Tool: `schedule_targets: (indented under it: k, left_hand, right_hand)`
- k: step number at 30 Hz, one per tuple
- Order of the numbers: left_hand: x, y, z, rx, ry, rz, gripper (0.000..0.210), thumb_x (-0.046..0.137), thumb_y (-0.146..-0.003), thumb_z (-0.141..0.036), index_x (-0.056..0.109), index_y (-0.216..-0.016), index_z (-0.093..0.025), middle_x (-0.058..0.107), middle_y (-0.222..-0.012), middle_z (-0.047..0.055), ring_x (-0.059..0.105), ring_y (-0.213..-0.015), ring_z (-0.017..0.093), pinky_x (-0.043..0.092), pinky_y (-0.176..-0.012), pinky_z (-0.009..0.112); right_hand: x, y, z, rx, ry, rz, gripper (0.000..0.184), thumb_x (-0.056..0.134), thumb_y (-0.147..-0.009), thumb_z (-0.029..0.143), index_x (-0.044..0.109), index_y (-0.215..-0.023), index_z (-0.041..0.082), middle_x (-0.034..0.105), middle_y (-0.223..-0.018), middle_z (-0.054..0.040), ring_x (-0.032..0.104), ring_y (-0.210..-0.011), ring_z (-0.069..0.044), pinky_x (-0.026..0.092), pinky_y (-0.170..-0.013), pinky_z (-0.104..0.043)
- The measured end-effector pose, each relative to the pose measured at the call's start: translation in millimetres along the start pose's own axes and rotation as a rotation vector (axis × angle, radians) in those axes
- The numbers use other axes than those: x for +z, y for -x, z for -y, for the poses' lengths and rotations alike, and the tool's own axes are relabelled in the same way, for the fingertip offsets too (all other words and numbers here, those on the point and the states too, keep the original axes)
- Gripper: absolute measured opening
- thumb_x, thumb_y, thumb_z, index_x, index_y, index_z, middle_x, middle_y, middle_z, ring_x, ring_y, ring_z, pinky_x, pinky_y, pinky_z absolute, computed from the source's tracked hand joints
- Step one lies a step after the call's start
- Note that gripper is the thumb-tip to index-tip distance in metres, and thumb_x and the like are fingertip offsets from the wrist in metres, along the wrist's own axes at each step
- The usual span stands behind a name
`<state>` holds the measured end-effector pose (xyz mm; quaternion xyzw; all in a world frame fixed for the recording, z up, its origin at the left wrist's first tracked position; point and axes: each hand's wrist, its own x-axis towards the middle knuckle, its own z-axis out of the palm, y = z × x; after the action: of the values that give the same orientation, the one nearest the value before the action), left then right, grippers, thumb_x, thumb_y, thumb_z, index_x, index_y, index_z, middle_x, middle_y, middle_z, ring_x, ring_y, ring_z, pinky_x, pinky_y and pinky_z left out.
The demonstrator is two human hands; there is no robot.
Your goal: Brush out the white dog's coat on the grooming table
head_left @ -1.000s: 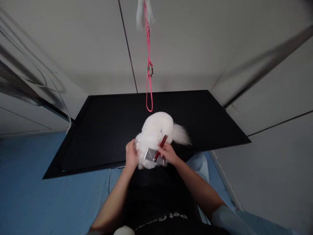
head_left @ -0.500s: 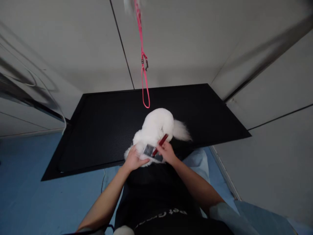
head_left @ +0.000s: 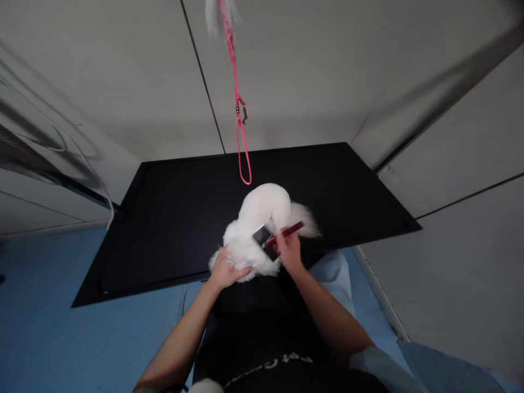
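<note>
Right hand (head_left: pixel 289 252) was clamped on the red-handled brush (head_left: pixel 293 228) over the white dog (head_left: pixel 264 210); left hand (head_left: pixel 225 270) lay on the dog, thumb spread. A sudden wriggle probably risked snagging.

From far away, I look through the head camera and see what seems to be a pet grooming room, where animals get their fur brushed. A fluffy white animal (head_left: pixel 264 204) is by the front edge of a big black tabletop (head_left: pixel 172 218), which looks bumpy on top. A flat brush (head_left: pixel 292 229) with a red handle is right by its fur. A pink loop (head_left: pixel 244 158) hangs down near the back edge. The black apron (head_left: pixel 262 322) has pale letters that look like "Pet G", but I can't read the rest. I see plain pale walls (head_left: pixel 295 71) and a blue floor (head_left: pixel 53 262) too.
</note>
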<state>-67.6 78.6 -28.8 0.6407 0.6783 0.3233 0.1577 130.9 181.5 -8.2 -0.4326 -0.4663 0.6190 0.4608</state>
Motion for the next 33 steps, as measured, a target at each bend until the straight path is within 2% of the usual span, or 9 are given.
schedule_targets:
  k: [3,7,8,12,16,21,25,30,33]
  left_hand:
    - [1.9,1.8,0.3,0.024,-0.081,0.005,0.057,0.077,-0.063,-0.054,0.065,-0.105,-0.018,0.066,-0.107,0.011,0.061,-0.107,0.030,0.049,-0.097,0.043]
    - [4.4,6.0,-0.9,-0.031,-0.151,-0.021,0.057,0.078,-0.060,-0.055,0.065,-0.098,-0.015,0.064,-0.100,0.012,0.061,-0.099,0.030,0.051,-0.091,0.043]
    - [4.7,7.1,-1.8,-0.040,-0.154,-0.015,0.059,0.079,-0.059,-0.056,0.064,-0.100,-0.015,0.064,-0.101,0.012,0.061,-0.100,0.030,0.051,-0.092,0.043]
    - [5.3,11.6,-5.9,-0.043,-0.161,0.071,0.062,0.077,-0.063,-0.056,0.064,-0.110,-0.017,0.064,-0.109,0.012,0.058,-0.108,0.031,0.049,-0.096,0.042]
    - [4.5,17.4,-5.8,-0.095,-0.192,0.104,0.071,0.080,-0.061,-0.054,0.062,-0.119,-0.017,0.061,-0.120,0.013,0.056,-0.112,0.032,0.049,-0.096,0.043]
    - [-2.2,18.6,1.6,0.033,-0.170,0.238,0.056,0.081,-0.063,-0.043,0.066,-0.112,-0.019,0.062,-0.119,0.012,0.054,-0.118,0.033,0.045,-0.102,0.046]
    - [-10.0,13.5,2.4,0.143,-0.195,0.306,0.043,0.067,-0.074,-0.021,0.065,-0.117,-0.019,0.060,-0.127,0.013,0.049,-0.126,0.031,0.041,-0.107,0.045]
    - [-17.3,7.4,-8.6,0.106,-0.144,0.364,0.038,0.060,-0.075,-0.013,0.070,-0.110,-0.020,0.065,-0.121,0.009,0.056,-0.117,0.027,0.048,-0.102,0.040]
    - [-20.7,5.3,-17.5,0.070,-0.138,0.386,0.032,0.060,-0.076,-0.014,0.073,-0.103,-0.022,0.066,-0.121,0.009,0.057,-0.118,0.029,0.047,-0.102,0.041]
  right_hand:
    - [2.3,2.2,-0.1,0.093,0.052,0.221,0.033,0.069,-0.070,0.042,0.055,-0.090,0.020,0.054,-0.053,0.0069,0.047,-0.039,-0.010,0.035,-0.038,-0.022]
    - [2.3,-1.0,4.1,0.020,0.017,-0.110,0.034,0.064,-0.074,0.046,0.052,-0.093,0.021,0.050,-0.052,0.0089,0.043,-0.039,-0.009,0.034,-0.038,-0.021]
    - [2.5,-0.3,4.7,0.007,0.007,-0.103,0.034,0.064,-0.074,0.046,0.052,-0.094,0.021,0.051,-0.053,0.0085,0.044,-0.039,-0.009,0.034,-0.039,-0.021]
    - [4.2,4.1,4.5,0.074,0.025,0.179,0.032,0.070,-0.071,0.044,0.055,-0.089,0.021,0.055,-0.054,0.0068,0.046,-0.040,-0.010,0.036,-0.039,-0.022]
    - [2.6,1.4,5.7,0.030,0.003,-0.082,0.034,0.066,-0.074,0.047,0.053,-0.093,0.021,0.050,-0.050,0.0093,0.042,-0.038,-0.009,0.034,-0.038,-0.021]
    - [3.5,0.2,4.3,0.106,0.027,0.183,0.036,0.070,-0.069,0.046,0.054,-0.089,0.021,0.054,-0.053,0.0070,0.045,-0.039,-0.009,0.035,-0.038,-0.021]
    - [1.2,-1.7,6.8,0.047,0.029,-0.127,0.036,0.064,-0.074,0.050,0.052,-0.093,0.021,0.047,-0.049,0.0098,0.042,-0.038,-0.009,0.032,-0.037,-0.021]
    - [4.3,11.2,5.0,0.123,0.028,0.196,0.035,0.070,-0.069,0.044,0.054,-0.090,0.021,0.055,-0.055,0.0071,0.047,-0.040,-0.009,0.035,-0.038,-0.020]
    - [2.5,9.2,7.8,0.074,0.018,-0.073,0.035,0.067,-0.072,0.046,0.052,-0.092,0.021,0.050,-0.052,0.0092,0.044,-0.039,-0.009,0.033,-0.038,-0.020]
